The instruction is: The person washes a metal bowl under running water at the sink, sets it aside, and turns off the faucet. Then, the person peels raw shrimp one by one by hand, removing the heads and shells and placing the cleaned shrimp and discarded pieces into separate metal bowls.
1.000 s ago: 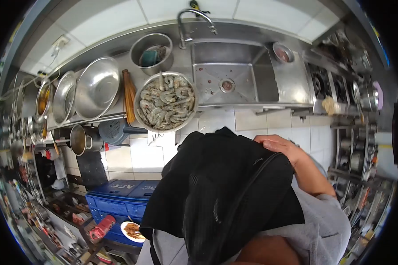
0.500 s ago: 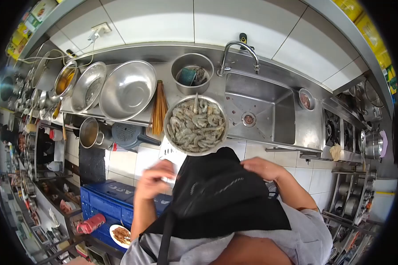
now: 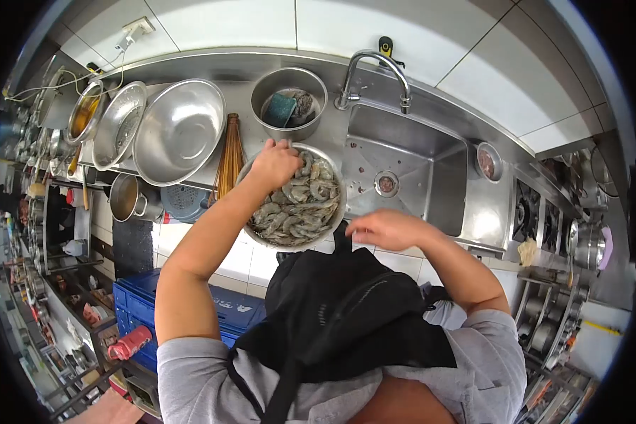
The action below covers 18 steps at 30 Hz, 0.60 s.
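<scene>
A round metal bowl (image 3: 340,210) full of raw grey shrimp (image 3: 300,212) sits at the counter's front edge, left of the sink. Over the bowl's upper left part is my left hand (image 3: 276,166), its fingers curled down at the rim near the upper shrimp; what they grip, if anything, is hidden. My right hand (image 3: 385,230) hovers right of the bowl, in front of the sink (image 3: 410,152), fingers loosely extended and holding nothing. Behind the bowl stands a deep metal pot (image 3: 260,88) with a green scouring pad (image 3: 280,110) and a dark scrubber inside.
Bamboo sticks (image 3: 230,159) and a large empty steel bowl (image 3: 180,131) lie to the left. The faucet (image 3: 374,56) arches over the sink, and a small bowl (image 3: 488,161) stands right of it. Stove burners (image 3: 526,212) are farther right. A blue crate (image 3: 226,307) stands below.
My left hand has come up from beside the apron to the shrimp bowl. My right hand has left the apron's side and moved toward the sink's front edge. The view has shifted.
</scene>
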Each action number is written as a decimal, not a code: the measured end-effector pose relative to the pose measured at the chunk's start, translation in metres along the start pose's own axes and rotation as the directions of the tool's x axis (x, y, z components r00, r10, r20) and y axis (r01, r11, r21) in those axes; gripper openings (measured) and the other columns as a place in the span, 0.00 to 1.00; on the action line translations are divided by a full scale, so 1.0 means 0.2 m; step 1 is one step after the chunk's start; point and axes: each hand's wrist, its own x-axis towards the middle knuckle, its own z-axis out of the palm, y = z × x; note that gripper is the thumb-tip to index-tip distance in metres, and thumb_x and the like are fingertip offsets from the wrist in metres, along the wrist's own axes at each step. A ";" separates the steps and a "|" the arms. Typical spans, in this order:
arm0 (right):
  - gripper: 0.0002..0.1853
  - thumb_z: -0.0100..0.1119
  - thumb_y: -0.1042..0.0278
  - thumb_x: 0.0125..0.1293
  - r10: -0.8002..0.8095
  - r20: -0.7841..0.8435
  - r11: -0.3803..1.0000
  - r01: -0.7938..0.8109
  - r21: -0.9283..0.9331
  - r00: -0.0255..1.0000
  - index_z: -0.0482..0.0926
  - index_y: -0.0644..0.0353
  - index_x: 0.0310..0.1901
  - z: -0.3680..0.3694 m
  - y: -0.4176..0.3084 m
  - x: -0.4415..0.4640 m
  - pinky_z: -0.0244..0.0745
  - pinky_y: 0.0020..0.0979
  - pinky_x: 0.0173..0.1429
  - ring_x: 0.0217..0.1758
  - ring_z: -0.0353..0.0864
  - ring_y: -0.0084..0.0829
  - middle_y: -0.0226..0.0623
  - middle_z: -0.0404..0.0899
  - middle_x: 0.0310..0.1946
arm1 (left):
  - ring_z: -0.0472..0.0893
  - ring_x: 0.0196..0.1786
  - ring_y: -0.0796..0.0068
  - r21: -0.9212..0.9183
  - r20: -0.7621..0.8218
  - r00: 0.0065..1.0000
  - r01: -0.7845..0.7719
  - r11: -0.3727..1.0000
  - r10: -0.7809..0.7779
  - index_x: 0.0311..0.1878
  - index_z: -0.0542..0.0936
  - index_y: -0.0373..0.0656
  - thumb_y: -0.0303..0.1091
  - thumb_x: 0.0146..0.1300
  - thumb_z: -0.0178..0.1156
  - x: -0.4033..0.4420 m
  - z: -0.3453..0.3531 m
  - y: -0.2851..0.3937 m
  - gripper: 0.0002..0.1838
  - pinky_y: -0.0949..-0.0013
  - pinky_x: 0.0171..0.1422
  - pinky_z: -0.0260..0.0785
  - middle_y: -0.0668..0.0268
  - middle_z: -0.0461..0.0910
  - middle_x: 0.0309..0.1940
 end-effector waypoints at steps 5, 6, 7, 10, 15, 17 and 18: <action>0.17 0.54 0.54 0.73 0.011 -0.100 0.999 -0.008 0.036 0.995 0.80 0.57 0.53 -0.13 0.31 0.00 0.75 0.49 0.54 0.48 0.83 0.51 0.48 0.85 0.42 | 0.77 0.58 0.67 0.145 0.096 0.989 0.096 0.985 -0.111 0.51 0.85 0.59 0.36 0.60 0.63 0.02 0.02 0.03 0.16 0.55 0.60 0.65 0.76 0.83 0.49; 0.17 0.54 0.54 0.73 0.025 -0.122 1.000 -0.023 0.021 0.992 0.80 0.56 0.53 -0.14 0.35 0.00 0.75 0.49 0.54 0.49 0.83 0.51 0.48 0.85 0.43 | 0.76 0.59 0.67 0.155 0.129 0.977 0.149 0.977 -0.170 0.53 0.84 0.59 0.37 0.60 0.63 0.03 0.03 0.04 0.17 0.55 0.61 0.65 0.75 0.83 0.50; 0.17 0.53 0.54 0.74 0.032 -0.118 0.999 -0.030 0.015 0.992 0.80 0.57 0.54 -0.13 0.40 -0.01 0.75 0.48 0.55 0.50 0.83 0.51 0.47 0.85 0.44 | 0.76 0.60 0.67 0.168 0.159 0.960 0.204 0.965 -0.230 0.55 0.84 0.59 0.38 0.60 0.63 0.03 0.03 0.04 0.18 0.55 0.61 0.65 0.75 0.83 0.50; 0.18 0.53 0.54 0.74 0.000 -0.042 0.999 0.002 0.040 0.999 0.79 0.56 0.56 -0.13 0.54 -0.03 0.75 0.48 0.57 0.52 0.83 0.50 0.47 0.85 0.46 | 0.75 0.62 0.66 0.205 0.141 0.944 0.268 0.941 -0.300 0.52 0.85 0.58 0.40 0.60 0.64 0.03 0.04 0.04 0.16 0.54 0.61 0.65 0.73 0.82 0.52; 0.18 0.53 0.54 0.74 -0.034 0.021 0.999 0.034 -0.014 0.999 0.79 0.55 0.56 -0.18 0.64 -0.05 0.75 0.48 0.58 0.53 0.82 0.50 0.48 0.84 0.48 | 0.74 0.62 0.64 0.272 0.225 0.896 0.321 0.907 -0.384 0.48 0.87 0.57 0.42 0.59 0.66 0.04 0.00 0.06 0.14 0.54 0.61 0.64 0.71 0.81 0.53; 0.18 0.53 0.54 0.74 -0.008 0.031 0.999 0.009 -0.041 0.999 0.79 0.55 0.57 -0.22 0.66 -0.04 0.75 0.48 0.59 0.54 0.82 0.50 0.48 0.84 0.49 | 0.74 0.61 0.63 0.292 0.216 0.889 0.336 0.895 -0.404 0.47 0.87 0.56 0.43 0.59 0.66 0.05 -0.04 0.07 0.13 0.54 0.61 0.64 0.71 0.81 0.53; 0.18 0.53 0.54 0.74 -0.033 -0.009 0.999 0.033 -0.031 0.999 0.79 0.55 0.57 -0.23 0.69 -0.04 0.75 0.48 0.59 0.54 0.82 0.50 0.48 0.84 0.50 | 0.73 0.63 0.64 0.299 0.242 0.875 0.344 0.890 -0.420 0.46 0.88 0.56 0.41 0.62 0.61 0.04 -0.08 0.08 0.12 0.53 0.61 0.63 0.70 0.80 0.56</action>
